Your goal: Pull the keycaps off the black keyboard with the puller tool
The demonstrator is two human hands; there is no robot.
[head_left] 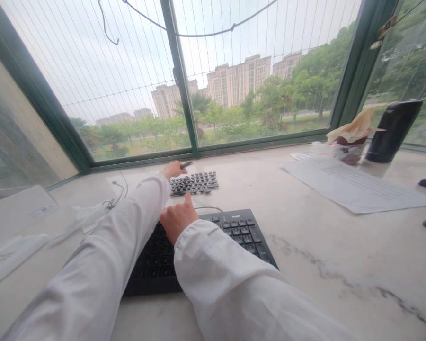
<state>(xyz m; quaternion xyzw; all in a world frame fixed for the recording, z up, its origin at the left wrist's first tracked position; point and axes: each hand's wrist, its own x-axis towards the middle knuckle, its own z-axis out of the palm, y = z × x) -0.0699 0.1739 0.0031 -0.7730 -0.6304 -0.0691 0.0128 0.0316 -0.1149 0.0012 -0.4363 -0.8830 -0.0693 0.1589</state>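
Note:
A black computer keyboard (246, 237) lies on the marble counter in front of me. Key positions on its left part look bare, while the number pad has its keys. Loose black keycaps (202, 182) are laid out in rows behind it. My left hand (174, 169) reaches to the far left edge of those rows, closed on a small dark keycap (186, 165) that sticks out from its fingertips. Above the keyboard's upper middle is my right hand (179, 218), fingers curled and thumb up; whatever it may hold is hidden. White sleeves cover parts of the keyboard.
At the right lie a printed paper sheet (335, 182), a black cylinder (394, 132) and a crumpled wrapper (355, 127). A white box (19, 210), a white packet (12, 258) and thin cables (119, 194) occupy the left. The green window frame (230, 148) borders the counter's back.

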